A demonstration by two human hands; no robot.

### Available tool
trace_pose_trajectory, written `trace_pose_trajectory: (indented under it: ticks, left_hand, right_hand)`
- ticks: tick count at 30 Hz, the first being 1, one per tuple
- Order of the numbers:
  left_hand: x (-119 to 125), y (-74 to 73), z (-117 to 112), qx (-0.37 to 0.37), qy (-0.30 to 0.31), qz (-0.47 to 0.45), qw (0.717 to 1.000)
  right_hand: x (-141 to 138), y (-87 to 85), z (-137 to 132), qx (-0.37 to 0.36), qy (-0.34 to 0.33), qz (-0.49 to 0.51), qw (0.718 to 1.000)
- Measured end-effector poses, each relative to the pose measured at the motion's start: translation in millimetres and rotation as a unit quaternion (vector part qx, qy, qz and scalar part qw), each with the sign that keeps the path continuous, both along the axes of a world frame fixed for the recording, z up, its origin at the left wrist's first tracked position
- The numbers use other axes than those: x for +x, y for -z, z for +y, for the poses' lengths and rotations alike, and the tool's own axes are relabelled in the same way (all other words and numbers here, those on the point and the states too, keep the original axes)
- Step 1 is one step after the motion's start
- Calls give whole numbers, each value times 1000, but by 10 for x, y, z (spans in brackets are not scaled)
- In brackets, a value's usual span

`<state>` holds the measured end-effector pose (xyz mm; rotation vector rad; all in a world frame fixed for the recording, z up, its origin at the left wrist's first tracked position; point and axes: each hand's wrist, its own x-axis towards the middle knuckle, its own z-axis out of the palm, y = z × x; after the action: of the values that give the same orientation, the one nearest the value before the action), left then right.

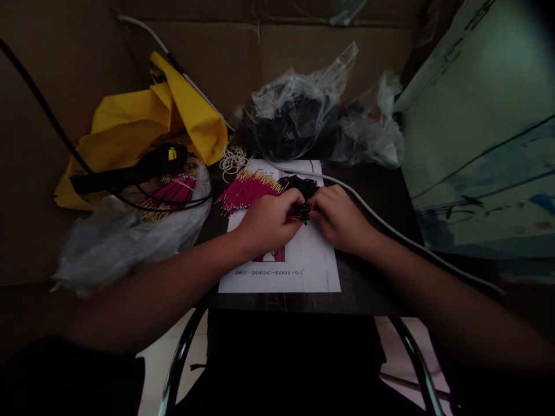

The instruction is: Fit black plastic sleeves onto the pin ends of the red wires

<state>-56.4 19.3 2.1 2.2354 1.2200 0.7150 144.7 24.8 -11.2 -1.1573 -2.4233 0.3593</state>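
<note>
left hand [269, 222] and right hand [340, 219] are close together above a sheet of white paper [307, 266], and their fingers pinch from two sides a small black bunch of wire ends [302, 212], so both hands are clamped on it. just behind the hands lies a bigger black tangle [299, 186], touching a fan of magenta wires with gold tips [247, 190], which spreads to the left across the paper. the paper has the printed code "drs-206dc-e001-01" near its lower edge and lies at the front edge of a dark worktop [277, 301]. near the back edge of the paper are thin pale rubber bands [233, 162], and a grey cable [377, 216] runs past the right hand. at the left edge of the worktop, more magenta wires [169, 193] rest on a plastic bag [130, 237], beside a black tool [130, 170] on a yellow plastic sheet [191, 115]. behind the paper sits a clear bag with black contents [290, 115].
</note>
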Motion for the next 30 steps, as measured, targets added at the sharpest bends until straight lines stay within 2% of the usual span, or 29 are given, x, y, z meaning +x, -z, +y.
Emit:
trace_pose_trajectory:
  ticks: [4, 13, 22, 30]
  left_hand:
    - [-5, -14, -4, -1, -9, 12, 1000]
    - [1, -39, -33, -11, 22, 27, 999]
    - [3, -43, -35, -13, 31, 24, 999]
    - [-1, -7, -29, -10, 44, 33, 998]
  right_hand:
    - [12, -25, -26, 0, 3, 10, 1000]
    - [21, -13, -64, 19, 8, -85, 996]
    - [-9, -57, -84, -2, 15, -70, 997]
    - [-91, -71, -87, 28, 9, -193, 981]
